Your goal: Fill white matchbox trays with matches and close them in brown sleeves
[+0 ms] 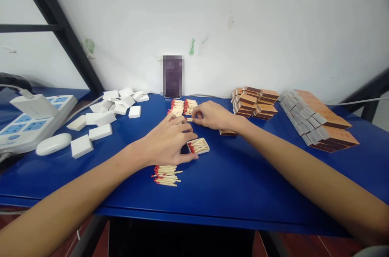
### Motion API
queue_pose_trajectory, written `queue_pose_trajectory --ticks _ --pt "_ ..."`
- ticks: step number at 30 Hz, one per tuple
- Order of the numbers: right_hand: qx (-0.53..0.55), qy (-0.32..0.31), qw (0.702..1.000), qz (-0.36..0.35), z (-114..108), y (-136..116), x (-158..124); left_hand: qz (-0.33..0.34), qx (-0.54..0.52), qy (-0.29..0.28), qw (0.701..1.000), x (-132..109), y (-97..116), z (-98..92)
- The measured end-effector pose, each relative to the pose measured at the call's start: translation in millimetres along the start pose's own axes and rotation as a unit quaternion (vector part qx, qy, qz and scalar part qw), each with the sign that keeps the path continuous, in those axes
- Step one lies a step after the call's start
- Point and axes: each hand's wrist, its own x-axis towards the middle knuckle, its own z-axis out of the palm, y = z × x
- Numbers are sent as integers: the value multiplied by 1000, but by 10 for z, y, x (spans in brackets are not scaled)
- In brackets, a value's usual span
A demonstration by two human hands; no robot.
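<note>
A small white matchbox tray holding red-tipped matches lies on the blue table. My left hand has its thumb and forefinger closed about the tray's near and far sides. Beyond it, my right hand bends its fingers down over matches at the near end of the far pile; the fingertips are pinched on a few of them. Another match pile stands just left of that one. Nearer the front edge, a loose heap of matches is partly covered by my left hand.
Empty white trays lie scattered at left, near a white earbud case and a power strip. Matchbox sleeves are stacked at back right, with rows of matchboxes farther right. A phone leans against the wall.
</note>
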Motion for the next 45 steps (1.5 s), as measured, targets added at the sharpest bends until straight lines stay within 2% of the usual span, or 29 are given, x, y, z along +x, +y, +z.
queue_pose_trajectory --ticks 5,8,17,24,45 --pt "21 -67 997 -26 -113 -11 -40 -20 -2 -17 1000 -1 -20 -33" --pt "12 -80 996 -29 -152 -28 -52 -35 -9 -29 999 -3 -33 -71" --pt "23 -73 995 -71 -167 -16 -43 -91 -85 -72 990 -3 -66 -116" --pt "35 -75 994 -68 -153 -52 -43 -110 -109 -95 983 -1 -73 -150" --pt "58 -76 991 -92 -138 -61 -52 -91 -104 -90 986 -1 -93 -133"
